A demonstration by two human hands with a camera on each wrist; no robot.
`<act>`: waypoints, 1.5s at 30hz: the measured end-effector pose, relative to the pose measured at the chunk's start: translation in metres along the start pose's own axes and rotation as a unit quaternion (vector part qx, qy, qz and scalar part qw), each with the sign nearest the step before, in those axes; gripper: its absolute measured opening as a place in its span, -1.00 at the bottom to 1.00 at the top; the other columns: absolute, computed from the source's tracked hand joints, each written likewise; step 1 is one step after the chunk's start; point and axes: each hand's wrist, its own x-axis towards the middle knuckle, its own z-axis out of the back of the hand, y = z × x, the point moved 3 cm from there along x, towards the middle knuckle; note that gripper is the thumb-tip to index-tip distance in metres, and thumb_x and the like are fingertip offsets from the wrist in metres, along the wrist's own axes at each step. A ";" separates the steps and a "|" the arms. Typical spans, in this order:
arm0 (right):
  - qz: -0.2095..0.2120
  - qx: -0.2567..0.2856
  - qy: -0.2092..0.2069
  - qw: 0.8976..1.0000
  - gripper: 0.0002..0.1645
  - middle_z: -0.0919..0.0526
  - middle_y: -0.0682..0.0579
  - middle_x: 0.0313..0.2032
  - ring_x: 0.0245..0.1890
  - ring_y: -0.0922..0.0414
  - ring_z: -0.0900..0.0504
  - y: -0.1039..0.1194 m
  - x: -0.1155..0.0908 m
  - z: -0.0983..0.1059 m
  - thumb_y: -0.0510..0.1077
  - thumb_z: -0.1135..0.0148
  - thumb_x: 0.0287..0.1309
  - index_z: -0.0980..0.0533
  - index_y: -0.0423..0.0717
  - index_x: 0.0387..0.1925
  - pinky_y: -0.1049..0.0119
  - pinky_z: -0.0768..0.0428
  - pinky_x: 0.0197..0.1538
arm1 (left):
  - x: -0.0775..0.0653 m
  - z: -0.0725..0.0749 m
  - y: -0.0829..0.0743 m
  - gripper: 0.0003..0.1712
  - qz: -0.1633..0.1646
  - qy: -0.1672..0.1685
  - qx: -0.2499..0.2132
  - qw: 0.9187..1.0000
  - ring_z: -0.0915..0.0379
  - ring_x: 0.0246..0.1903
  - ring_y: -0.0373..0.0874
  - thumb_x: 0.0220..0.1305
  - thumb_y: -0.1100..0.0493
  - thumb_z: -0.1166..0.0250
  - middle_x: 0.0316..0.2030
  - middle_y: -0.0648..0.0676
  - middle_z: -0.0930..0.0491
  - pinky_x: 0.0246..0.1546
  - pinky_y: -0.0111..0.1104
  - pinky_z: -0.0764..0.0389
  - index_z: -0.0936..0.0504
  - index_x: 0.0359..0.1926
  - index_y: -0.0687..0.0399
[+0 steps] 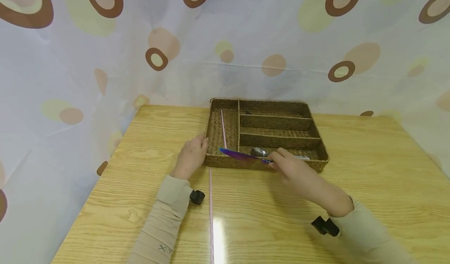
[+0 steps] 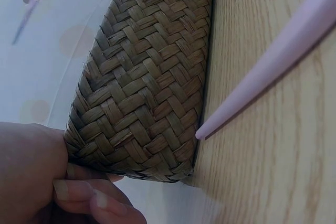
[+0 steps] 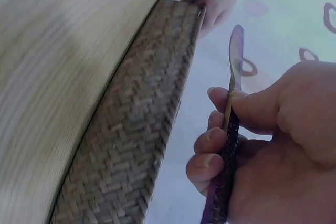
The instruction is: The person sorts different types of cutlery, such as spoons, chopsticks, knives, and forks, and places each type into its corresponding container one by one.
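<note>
My right hand [image 1: 293,174] holds a table knife [image 1: 242,156] by its dark patterned handle, the fingers curled round it. Its blue-purple blade points left, above the front wall of a brown woven cutlery tray [image 1: 267,164]. At the tray's front left corner, my left hand [image 1: 191,154] grips the side wall, thumb near the rim. A metal spoon [image 1: 259,152] lies in the front right compartment, partly hidden by my right hand. One thin pink stick, like a chopstick [image 1: 223,127], lies in the tray's left compartment.
A second pink chopstick-like stick [image 1: 211,217] lies lengthwise on the wooden table [image 1: 140,178], its tip beside the tray's front wall. Behind the tray hangs a white curtain [image 1: 246,29] with brown and yellow circles. Thin dividers [image 1: 277,121] split the tray into several compartments.
</note>
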 end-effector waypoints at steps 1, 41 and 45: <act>-0.002 -0.001 -0.004 1.000 -0.88 -0.38 0.05 -0.40 -0.53 0.25 -0.28 -0.002 0.001 0.001 -0.34 -0.02 0.24 -0.44 -0.24 -0.19 0.40 -0.39 -0.49 | 0.000 0.000 0.000 -0.51 0.000 -0.001 0.002 1.000 -0.07 -0.84 -0.22 0.47 0.07 0.18 -0.78 0.01 -0.28 -0.79 -0.39 -0.26 -0.22 0.26 0.29; -0.113 -0.018 0.111 0.987 -0.76 -0.56 -0.11 -0.33 -0.46 0.10 -0.44 -0.107 0.057 0.014 -0.28 0.03 0.27 -0.45 -0.28 -0.08 0.16 -0.43 -0.39 | 0.001 -0.001 0.001 -0.50 0.010 -0.003 0.007 1.000 -0.08 -0.83 -0.22 0.47 0.05 0.19 -0.76 0.02 -0.30 -0.78 -0.38 -0.27 -0.23 0.26 0.27; -0.157 0.008 0.131 0.979 -0.68 -0.50 -0.04 -0.43 -0.55 0.11 -0.34 -0.120 0.061 0.008 -0.15 0.08 0.31 -0.44 -0.24 -0.03 0.17 -0.35 -0.41 | 0.001 -0.002 0.001 -0.50 0.014 -0.002 0.008 1.000 -0.07 -0.83 -0.22 0.47 0.05 0.18 -0.76 0.02 -0.30 -0.78 -0.38 -0.27 -0.23 0.26 0.26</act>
